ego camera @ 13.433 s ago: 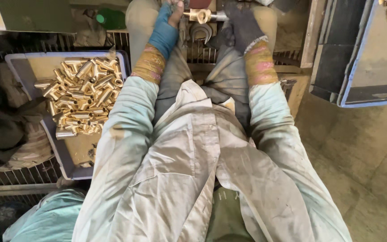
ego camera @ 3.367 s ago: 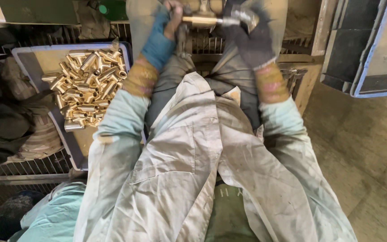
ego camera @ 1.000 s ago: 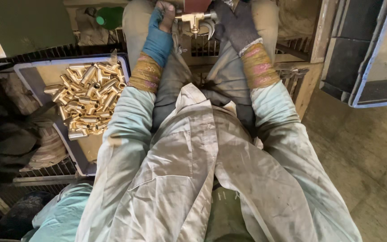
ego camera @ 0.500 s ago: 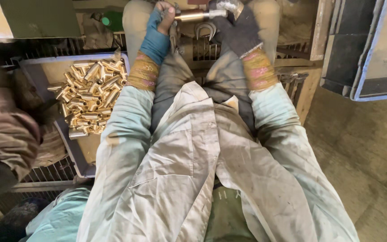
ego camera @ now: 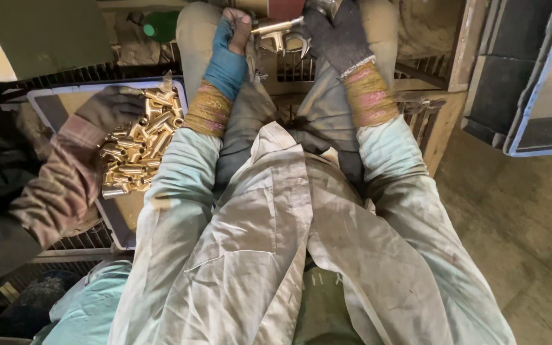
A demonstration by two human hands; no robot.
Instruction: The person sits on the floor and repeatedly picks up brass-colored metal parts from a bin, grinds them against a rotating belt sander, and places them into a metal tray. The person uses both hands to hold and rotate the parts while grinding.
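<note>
A worn concrete floor [ego camera: 531,255] and dark metal grating [ego camera: 84,239] surround the seated worker, with a grey crate [ego camera: 531,89] off to the right. At the top of the view, over the knees, the left hand [ego camera: 231,45] in a blue glove and the right hand [ego camera: 337,38] in a dark glove meet on a brass fitting [ego camera: 276,29], a short tube with a side stub; the fingers of both hands are closed around its ends. The piece looks solid, stiff and rather heavy for its size, its polished surface likely slippery, so the tubular ends seem the surest hold. To the left, a grey tray [ego camera: 116,217] holds a heap of similar brass pieces [ego camera: 135,160], where another person's gloved hand [ego camera: 107,108] rests.
</note>
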